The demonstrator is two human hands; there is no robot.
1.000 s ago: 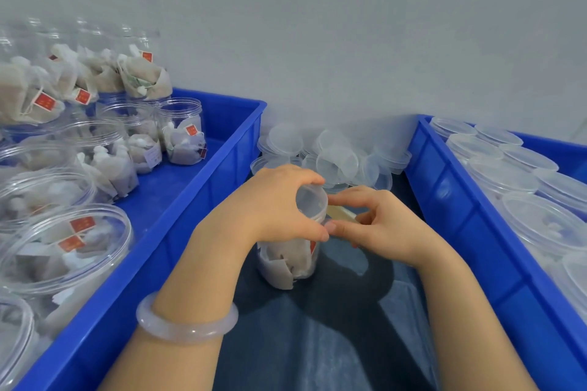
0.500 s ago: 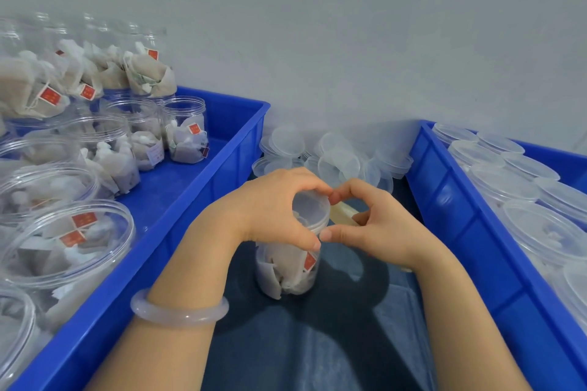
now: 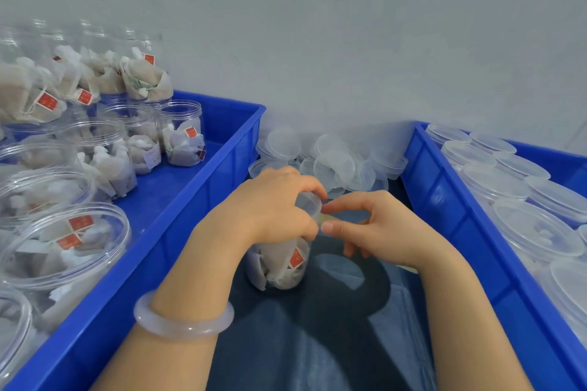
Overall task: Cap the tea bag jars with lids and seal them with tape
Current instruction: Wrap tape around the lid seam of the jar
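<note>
Your left hand (image 3: 273, 206) clasps the top of the clear plastic jar of tea bags (image 3: 279, 263), upright on the dark cloth (image 3: 317, 327) between blue plastic crates (image 3: 190, 200), likely steadying it while your right hand (image 3: 381, 228) pinches the translucent round lid (image 3: 309, 200) at its rim.

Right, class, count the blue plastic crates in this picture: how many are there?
2. The left crate holds open tea bag jars; the right crate holds lidded jars. More may sit outside the frame.
</note>
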